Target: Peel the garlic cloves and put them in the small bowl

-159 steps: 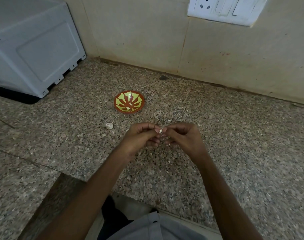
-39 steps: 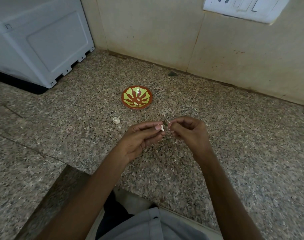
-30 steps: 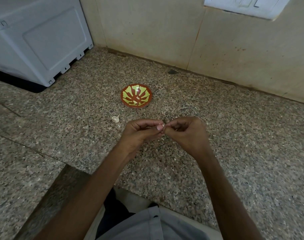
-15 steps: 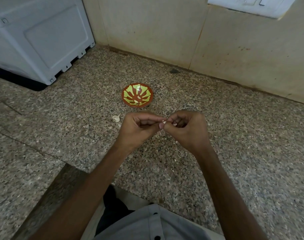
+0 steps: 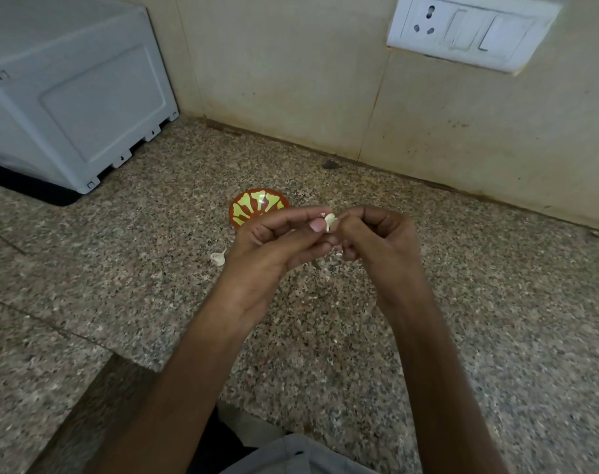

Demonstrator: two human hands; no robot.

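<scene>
A pale garlic clove is pinched between the fingertips of both hands above the granite counter. My left hand holds it from the left with thumb and forefinger. My right hand pinches it from the right, fingers curled. Just behind the hands sits the small red bowl with a yellow-green pattern, its near part hidden by my left hand. A second garlic clove with its skin lies on the counter left of my left hand.
A grey plastic appliance stands at the back left. The beige tiled wall carries a white switch and socket plate. Bits of garlic skin lie on the speckled granite counter under the hands.
Both hands have lifted slightly and now overlap the bowl's near edge. The clove shows more between the fingertips. The camera has tilted up, bringing the switch plate fully into view.
</scene>
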